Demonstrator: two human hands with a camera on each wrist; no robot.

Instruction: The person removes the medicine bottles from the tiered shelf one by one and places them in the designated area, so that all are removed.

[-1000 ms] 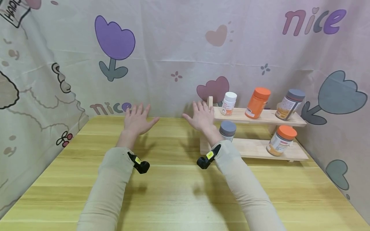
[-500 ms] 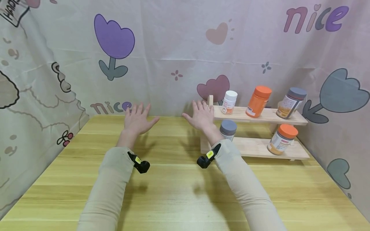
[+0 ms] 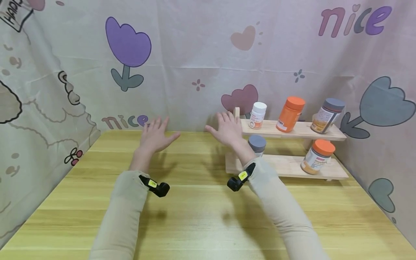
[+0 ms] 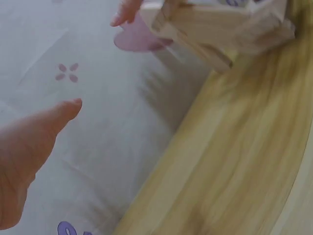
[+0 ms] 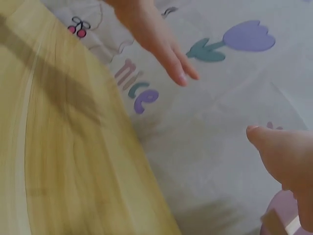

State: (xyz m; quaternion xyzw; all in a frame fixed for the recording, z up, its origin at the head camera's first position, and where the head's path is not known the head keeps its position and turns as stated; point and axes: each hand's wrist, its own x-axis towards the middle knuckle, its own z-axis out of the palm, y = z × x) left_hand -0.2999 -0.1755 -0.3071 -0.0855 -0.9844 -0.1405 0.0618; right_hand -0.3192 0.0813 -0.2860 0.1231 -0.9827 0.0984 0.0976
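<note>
In the head view my left hand (image 3: 154,137) reaches toward the back edge of the table, palm down, fingers straight and thumb spread, holding nothing. My right hand (image 3: 228,130) is stretched out the same way beside the left end of a two-tier wooden shelf (image 3: 295,161), its fingers overlapping the upper board's end. Nearest to it stands a white pill bottle (image 3: 258,115) on the upper tier. A grey-lidded jar (image 3: 257,143) below is partly hidden by the right wrist. In the left wrist view the left thumb (image 4: 58,115) shows; the right wrist view shows the right thumb (image 5: 274,147).
Farther right on the upper tier are an orange bottle (image 3: 290,115) and a grey-lidded supplement jar (image 3: 327,116). An orange-lidded jar (image 3: 317,157) stands on the lower tier. A printed cloth (image 3: 191,43) hangs behind the wood-grain table (image 3: 195,216).
Both wrists have shifted slightly, the right one to the right, the left one a little back toward me. The hands stay outstretched, and the bottles and shelf stand as before.
</note>
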